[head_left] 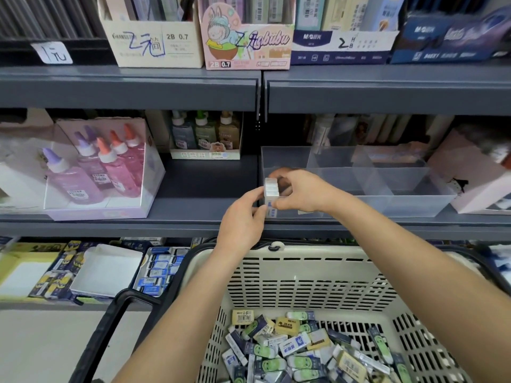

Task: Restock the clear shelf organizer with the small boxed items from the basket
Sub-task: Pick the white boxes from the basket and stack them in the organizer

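A clear shelf organizer (pixel 401 186) with several compartments stands on the middle shelf, right of centre. Both hands hold a small stack of white boxed erasers (pixel 271 189) at its front-left corner. My left hand (pixel 243 217) pinches the stack from below and the left. My right hand (pixel 301 190) grips it from the right, fingers curled over the top. The cream plastic basket (pixel 304 277) sits below, with several small boxed erasers (pixel 298 346) piled loosely in its bottom.
Glue bottles in a display box (pixel 102 172) stand at the left of the same shelf, and a smaller bottle box (pixel 206 139) farther back. Pencil-lead boxes line the top shelf. Eraser boxes (pixel 157 269) fill the lower shelf. The basket's black handle (pixel 110 327) hangs left.
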Tool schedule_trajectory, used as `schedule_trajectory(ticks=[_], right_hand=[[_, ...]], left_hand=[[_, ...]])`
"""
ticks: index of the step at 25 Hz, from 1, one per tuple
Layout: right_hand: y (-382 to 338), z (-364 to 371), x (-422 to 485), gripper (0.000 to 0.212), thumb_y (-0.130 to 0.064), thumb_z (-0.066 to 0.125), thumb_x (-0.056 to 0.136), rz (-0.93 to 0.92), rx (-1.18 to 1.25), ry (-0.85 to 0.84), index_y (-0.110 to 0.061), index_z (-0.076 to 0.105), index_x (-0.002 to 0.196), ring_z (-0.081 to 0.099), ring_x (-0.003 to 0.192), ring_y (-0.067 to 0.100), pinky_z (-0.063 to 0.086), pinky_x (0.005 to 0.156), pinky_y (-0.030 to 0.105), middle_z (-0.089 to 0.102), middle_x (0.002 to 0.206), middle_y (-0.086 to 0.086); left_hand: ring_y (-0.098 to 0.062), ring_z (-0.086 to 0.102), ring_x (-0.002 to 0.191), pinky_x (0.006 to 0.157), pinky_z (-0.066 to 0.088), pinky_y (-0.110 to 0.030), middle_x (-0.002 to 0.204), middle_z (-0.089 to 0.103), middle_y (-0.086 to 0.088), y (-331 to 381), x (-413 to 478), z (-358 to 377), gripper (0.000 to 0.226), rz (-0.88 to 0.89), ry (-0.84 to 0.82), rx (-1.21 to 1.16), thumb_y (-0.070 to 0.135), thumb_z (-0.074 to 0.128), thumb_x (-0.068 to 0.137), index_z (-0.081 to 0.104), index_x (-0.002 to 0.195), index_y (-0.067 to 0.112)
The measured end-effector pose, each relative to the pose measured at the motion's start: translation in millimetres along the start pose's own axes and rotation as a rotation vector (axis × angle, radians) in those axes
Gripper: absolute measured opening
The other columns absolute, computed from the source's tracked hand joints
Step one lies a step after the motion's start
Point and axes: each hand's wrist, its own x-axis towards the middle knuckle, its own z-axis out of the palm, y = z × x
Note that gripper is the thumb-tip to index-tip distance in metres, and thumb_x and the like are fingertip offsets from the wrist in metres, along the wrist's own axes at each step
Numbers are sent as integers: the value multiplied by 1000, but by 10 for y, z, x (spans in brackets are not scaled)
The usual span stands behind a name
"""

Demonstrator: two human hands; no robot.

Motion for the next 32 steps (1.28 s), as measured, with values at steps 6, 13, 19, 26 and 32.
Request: schedule_trajectory(ticks=[6, 13, 19, 26, 32], right_hand=[[-58, -82, -119, 76, -39, 71, 76, 45, -78, 18, -24, 33, 140, 56, 111, 16, 45, 89, 26, 56, 128, 4], [39, -3, -1177, 27, -29, 66, 78, -83, 249, 427, -40, 58, 101, 57, 80, -2, 40, 69, 7, 63, 85, -17], [597, 947, -1818, 18, -32, 64, 83, 188, 171, -77, -25, 64, 100, 60, 81, 6, 50, 72, 17, 65, 91, -9], [1157, 1358, -1896, 33, -28, 59, 87, 322, -137, -269, -18, 58, 119, 57, 102, 20, 46, 83, 29, 57, 119, 5], [936, 1645, -1721, 35, -9, 49, 89, 264, -138, -305, -22, 51, 122, 57, 101, 22, 49, 83, 33, 55, 125, 5]], left_hand=[[-4, 62, 96, 86, 51, -31, 120, 62, 12, 69, -91, -11, 38, 3, 39, -10, 25, 56, 91, 51, 129, 27], [2, 54, 82, 75, 46, -13, 97, 57, 7, 221, -552, -198, 17, 24, 211, -56, 16, 58, 88, 57, 103, 25], [0, 56, 79, 75, 46, -17, 83, 58, 15, -8, -1213, 271, 14, -190, -250, 44, 20, 61, 86, 54, 80, 32], [-18, 57, 106, 90, 45, -26, 114, 62, -4, -710, -1488, 708, 22, -454, -398, 189, 15, 58, 90, 60, 111, 10], [-20, 58, 105, 91, 48, -31, 121, 60, -4, -895, -1486, 808, 38, -445, -516, 363, 19, 62, 88, 55, 124, 15]])
